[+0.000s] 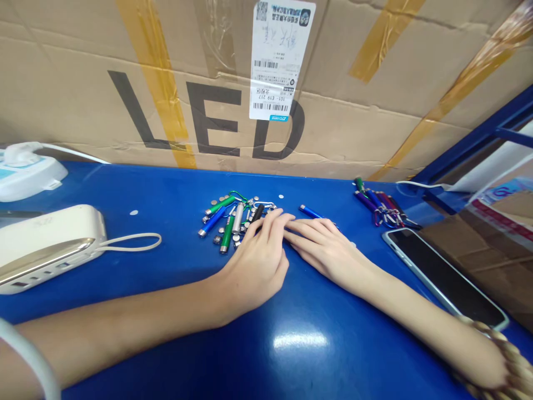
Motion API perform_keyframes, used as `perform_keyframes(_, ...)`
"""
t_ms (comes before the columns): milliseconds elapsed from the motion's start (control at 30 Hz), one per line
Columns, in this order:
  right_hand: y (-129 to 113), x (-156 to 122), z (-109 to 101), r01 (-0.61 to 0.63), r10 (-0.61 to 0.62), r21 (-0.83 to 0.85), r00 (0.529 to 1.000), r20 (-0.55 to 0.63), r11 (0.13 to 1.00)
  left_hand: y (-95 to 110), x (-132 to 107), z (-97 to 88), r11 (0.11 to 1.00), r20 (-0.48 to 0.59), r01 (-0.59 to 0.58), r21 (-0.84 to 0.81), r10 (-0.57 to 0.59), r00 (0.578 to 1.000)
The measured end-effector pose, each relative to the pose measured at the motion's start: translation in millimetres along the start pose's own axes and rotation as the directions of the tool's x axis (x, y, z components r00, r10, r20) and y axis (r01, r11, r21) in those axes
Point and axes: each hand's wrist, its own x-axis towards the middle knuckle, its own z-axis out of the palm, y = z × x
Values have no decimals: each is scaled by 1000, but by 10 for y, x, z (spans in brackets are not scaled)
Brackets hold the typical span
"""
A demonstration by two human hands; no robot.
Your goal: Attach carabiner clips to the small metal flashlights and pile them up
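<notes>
My left hand [260, 258] is at the right edge of a pile of small metal torches, its fingers stretched forward and partly covering the pile. Fingertip to fingertip with it, my right hand [325, 247] lies low over the table, fingers extended to the left. Anything under the fingers is hidden. The pile holds a green torch [227, 233], a silver torch [239, 218], a black torch [257, 213] and a blue torch [211, 223], among carabiner clips and round button cells [214, 202]. Just beyond my right hand lies another blue torch [310, 211], partly covered.
A large cardboard box [225, 55] stands along the back of the blue table [175, 333]. Several torches with clips [378, 205] lie at the right, near a phone [445, 278] and a brown carton [478, 244]. A white power bank [50, 244] with a cord loop sits left.
</notes>
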Motion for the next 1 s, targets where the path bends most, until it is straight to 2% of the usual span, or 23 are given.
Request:
perform_keyframes(133,8,-6,-8,-48,48,58,999,10,997,-8,10,-29,984,-13,123,-128,-125,992)
perform_keyframes(200,12,-7,-15,-65,64,78,998,20,995,-8,10,-34,977,-18,148,-156,-153,988)
perform_keyframes(533,22,-14,-17,-79,77,101,997,18,992,6,0,-18,958,-3,77,-275,-81,997)
perform_keyframes(1000,16,-37,-14,-99,100,42,995,-20,994,10,-5,-24,950,58,127,-285,-115,992)
